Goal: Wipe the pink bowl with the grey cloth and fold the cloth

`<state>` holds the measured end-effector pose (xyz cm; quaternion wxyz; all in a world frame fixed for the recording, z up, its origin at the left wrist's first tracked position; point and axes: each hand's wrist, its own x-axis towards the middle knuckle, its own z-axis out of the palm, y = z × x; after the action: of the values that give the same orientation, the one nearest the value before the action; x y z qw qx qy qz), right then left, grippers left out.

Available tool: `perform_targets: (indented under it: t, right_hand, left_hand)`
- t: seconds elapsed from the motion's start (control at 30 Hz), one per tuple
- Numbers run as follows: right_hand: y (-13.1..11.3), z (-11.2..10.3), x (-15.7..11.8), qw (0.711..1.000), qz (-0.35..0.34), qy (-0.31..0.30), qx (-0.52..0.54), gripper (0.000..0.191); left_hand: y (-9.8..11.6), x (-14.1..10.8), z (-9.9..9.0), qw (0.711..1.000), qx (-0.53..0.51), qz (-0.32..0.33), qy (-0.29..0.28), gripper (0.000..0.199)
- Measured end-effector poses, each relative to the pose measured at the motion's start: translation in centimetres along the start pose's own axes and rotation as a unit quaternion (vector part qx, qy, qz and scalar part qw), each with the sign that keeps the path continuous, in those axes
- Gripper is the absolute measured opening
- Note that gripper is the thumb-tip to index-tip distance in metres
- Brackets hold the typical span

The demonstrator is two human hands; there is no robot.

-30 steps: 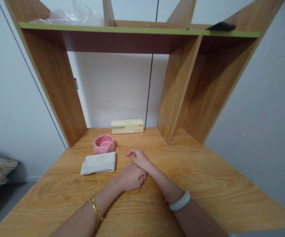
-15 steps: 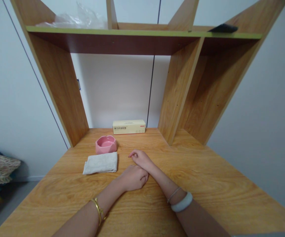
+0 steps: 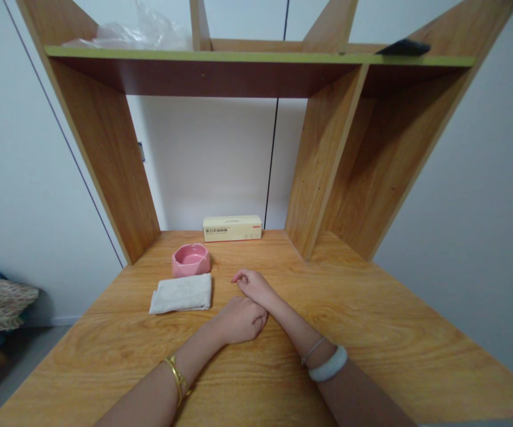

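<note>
My left hand [image 3: 244, 320] rests on the wooden desk as a closed fist, with nothing seen in it. Just beyond, my right hand [image 3: 255, 286] lies with its fingers loosely curled in and holds nothing visible. The left knuckles touch the right wrist. To the left of both hands is a folded pale grey cloth [image 3: 181, 294]. Behind the cloth stands a pink faceted bowl [image 3: 191, 261], which looks like an ashtray. A cream cling film box [image 3: 232, 229] with printed characters lies at the back of the desk.
A wooden shelf unit [image 3: 322, 172] rises from the back of the desk [image 3: 372, 332], with upright panels on both sides. On its upper shelf lie a clear plastic bag [image 3: 140, 32] and a dark flat object [image 3: 405, 47]. A patterned fabric [image 3: 0, 299] is at the far left.
</note>
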<state>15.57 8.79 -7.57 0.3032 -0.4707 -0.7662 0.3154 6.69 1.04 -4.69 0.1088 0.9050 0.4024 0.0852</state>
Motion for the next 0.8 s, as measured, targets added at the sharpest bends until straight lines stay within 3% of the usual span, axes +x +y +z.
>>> perform_targets:
  t: [0.8]
  right_hand:
    - [-0.01,-0.07,-0.10,1.000,-0.003,0.002,0.012,0.023]
  left_hand:
    - [0.13,0.01,-0.20,1.000,-0.002,-0.009,-0.017,0.024]
